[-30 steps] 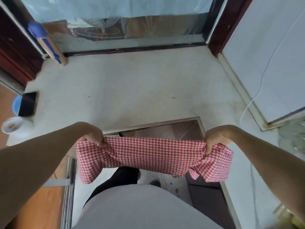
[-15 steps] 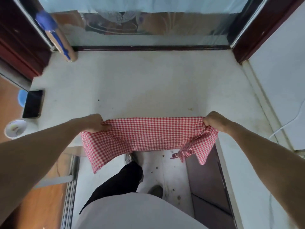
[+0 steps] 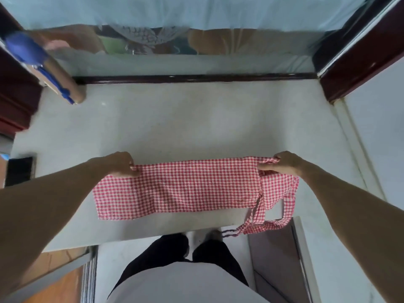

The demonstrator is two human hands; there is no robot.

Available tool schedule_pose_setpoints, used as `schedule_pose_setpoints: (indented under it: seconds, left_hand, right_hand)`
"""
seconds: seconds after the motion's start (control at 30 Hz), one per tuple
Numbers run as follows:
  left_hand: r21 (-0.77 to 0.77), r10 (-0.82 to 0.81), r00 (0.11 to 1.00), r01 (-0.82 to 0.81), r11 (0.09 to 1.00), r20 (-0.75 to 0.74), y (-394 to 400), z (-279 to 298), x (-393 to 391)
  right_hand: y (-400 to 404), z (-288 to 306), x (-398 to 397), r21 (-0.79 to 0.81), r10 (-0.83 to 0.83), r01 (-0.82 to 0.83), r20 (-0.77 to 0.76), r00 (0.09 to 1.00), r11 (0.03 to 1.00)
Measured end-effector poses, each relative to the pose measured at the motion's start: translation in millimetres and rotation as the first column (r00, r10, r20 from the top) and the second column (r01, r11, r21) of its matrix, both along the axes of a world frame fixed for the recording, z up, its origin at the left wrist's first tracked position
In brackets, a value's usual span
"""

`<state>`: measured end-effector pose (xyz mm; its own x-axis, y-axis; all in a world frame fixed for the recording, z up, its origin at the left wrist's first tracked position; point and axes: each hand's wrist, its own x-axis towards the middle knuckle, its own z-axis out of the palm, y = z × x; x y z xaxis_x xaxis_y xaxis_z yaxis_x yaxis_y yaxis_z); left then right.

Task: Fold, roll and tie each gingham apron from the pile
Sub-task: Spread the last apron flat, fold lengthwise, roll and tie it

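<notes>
Seemingly flat, apron (image 3: 181, 189) spans both hands' grip.

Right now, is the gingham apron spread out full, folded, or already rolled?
Folded, not rolled: the gingham apron lies as a flat band on the counter, left hand and right hand pinching its far corners, straps trailing loose.

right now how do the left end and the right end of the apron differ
The left end of the apron lies flat as a plain folded edge; the right end is bunched, with loose straps.
The left end rests wholly on the counter; the right end's straps trail over the counter's near edge.
The left hand grips a far corner; the right hand pinches gathered cloth.
Both ends are red-and-white gingham, each held at its far edge.
</notes>
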<state>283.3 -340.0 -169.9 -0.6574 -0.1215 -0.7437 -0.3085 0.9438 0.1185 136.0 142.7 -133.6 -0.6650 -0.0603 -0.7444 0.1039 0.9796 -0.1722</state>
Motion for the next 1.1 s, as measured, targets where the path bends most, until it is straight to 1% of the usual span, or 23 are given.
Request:
schedule_pose_setpoints:
  seconds: [0.03, 0.1, 0.17, 0.2, 0.23, 0.27, 0.3, 0.33, 0.37, 0.4, 0.43, 0.47, 0.53, 0.57, 0.63, 0.67, 0.73, 0.8, 0.93, 1.0, 1.1]
  left_hand:
    - [-0.029, -0.005, 0.999, 0.006, 1.0, 0.04, -2, -4, -9]
    - [-0.099, -0.007, 0.998, 0.013, 0.995, 0.062, -5, -10, -18]
    - [-0.166, 0.066, 0.998, -0.061, 0.984, 0.02, -7, -18, -24]
    - [-0.217, 0.103, 0.993, -0.111, 0.97, -0.049, -6, -21, -24]
    - [-0.28, 0.118, 0.981, -0.157, 0.947, -0.151, -4, -23, -21]
    - [-0.339, 0.115, 0.964, -0.194, 0.921, -0.24, 1, -26, -18]
    - [-0.371, 0.114, 0.948, -0.224, 0.901, -0.296, 7, -29, -14]
    - [-0.366, 0.121, 0.933, -0.25, 0.897, -0.339, 16, -31, -12]
    - [-0.328, 0.144, 0.917, -0.275, 0.904, -0.371, 26, -32, -11]
    - [-0.274, 0.174, 0.904, -0.294, 0.916, -0.39, 37, -34, -11]
    - [-0.219, 0.202, 0.894, -0.307, 0.926, -0.4, 51, -36, -12]
    - [-0.158, 0.235, 0.888, -0.318, 0.935, -0.395, 64, -39, -12]
    - [-0.063, 0.282, 0.897, -0.321, 0.945, -0.342, 91, -46, -12]
    - [-0.027, 0.298, 0.908, -0.32, 0.947, -0.293, 101, -51, -10]
    - [-0.001, 0.34, 0.926, -0.344, 0.939, -0.166, 115, -63, -5]
    - [-0.002, 0.366, 0.924, -0.369, 0.93, -0.112, 117, -67, -1]
    - [-0.016, 0.396, 0.916, -0.398, 0.917, -0.065, 119, -72, 8]
    - [-0.013, 0.408, 0.911, -0.41, 0.912, -0.061, 115, -73, 14]
    - [-0.033, 0.415, 0.908, -0.417, 0.908, -0.059, 100, -76, 22]
    - [-0.035, 0.426, 0.902, -0.429, 0.903, -0.077, 93, -77, 28]
    - [-0.07, 0.425, 0.903, -0.429, 0.9, -0.065, 84, -73, 33]
  right_hand:
    - [2, -6, -8, 0.026, 0.005, -0.004, -0.038, 0.999, 1.0]
    - [7, -19, -18, 0.081, 0.06, -0.05, -0.129, 0.99, 0.995]
    - [9, -32, -35, 0.075, 0.073, -0.062, -0.16, 0.984, 0.995]
    - [8, -37, -42, 0.053, 0.059, -0.051, -0.165, 0.984, 0.997]
    - [6, -42, -47, 0.035, 0.04, -0.035, -0.178, 0.983, 0.999]
    - [2, -47, -51, 0.024, 0.019, -0.014, -0.222, 0.975, 1.0]
    - [-3, -50, -52, 0.038, 0.015, -0.003, -0.316, 0.949, 0.999]
    - [-8, -52, -51, 0.065, 0.031, -0.004, -0.429, 0.903, 0.998]
    - [-14, -55, -49, 0.082, 0.054, -0.013, -0.527, 0.848, 0.997]
    - [-22, -56, -46, 0.058, 0.075, -0.05, -0.586, 0.807, 0.997]
    - [-32, -57, -42, 0.013, 0.1, -0.116, -0.607, 0.788, 0.993]
    - [-44, -59, -34, -0.028, 0.154, -0.215, -0.607, 0.78, 0.976]
    - [-67, -66, -10, -0.084, 0.294, -0.414, -0.58, 0.76, 0.906]
    - [-79, -70, 5, -0.116, 0.331, -0.462, -0.55, 0.767, 0.879]
    - [-99, -80, 30, -0.133, 0.387, -0.493, -0.461, 0.799, 0.86]
    - [-106, -85, 41, -0.105, 0.426, -0.503, -0.401, 0.811, 0.858]
    - [-115, -96, 57, -0.018, 0.497, -0.526, -0.302, 0.813, 0.85]
    - [-118, -103, 66, 0.05, 0.507, -0.512, -0.257, 0.823, 0.857]
    - [-115, -108, 75, 0.109, 0.375, -0.36, -0.223, 0.9, 0.927]
    - [-118, -109, 79, 0.094, 0.336, -0.323, -0.205, 0.919, 0.942]
    - [-131, -109, 85, 0.03, 0.314, -0.315, -0.207, 0.927, 0.949]
